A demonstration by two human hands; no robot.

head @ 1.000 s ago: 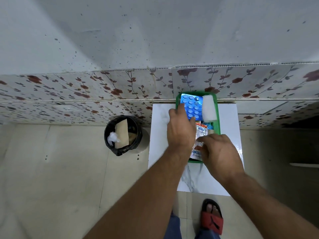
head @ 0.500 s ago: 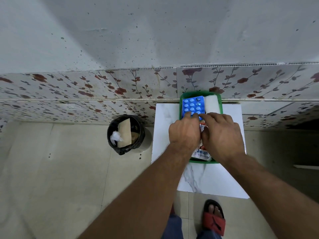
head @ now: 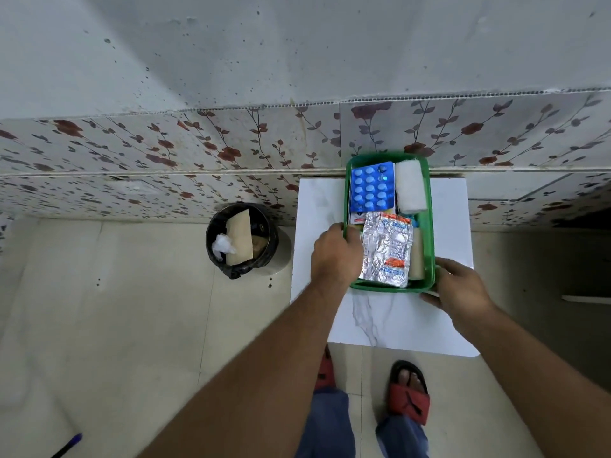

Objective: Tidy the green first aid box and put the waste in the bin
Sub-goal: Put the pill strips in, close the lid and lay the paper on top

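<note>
The green first aid box (head: 430, 206) stands on a white marble-look table (head: 396, 319) against the wall. Inside lie a blue blister pack (head: 372, 188) at the back left, a white bandage roll (head: 409, 186) at the back right, and a silver foil strip (head: 387, 247) with orange print at the front. My left hand (head: 335, 256) grips the box's left rim, fingers curled over the edge. My right hand (head: 461, 285) holds the box's front right corner. A black-lined bin (head: 243, 239) on the floor to the left holds brown card and white wadding.
A flower-patterned panel wall (head: 165, 153) runs behind the table and bin. My feet in red sandals (head: 410, 395) stand on the tiled floor before the table. A blue pen (head: 67, 446) lies on the floor at the lower left.
Both hands have left the contents in the middle of the box and moved apart to its left rim and front right corner. The foil strip now lies uncovered.
</note>
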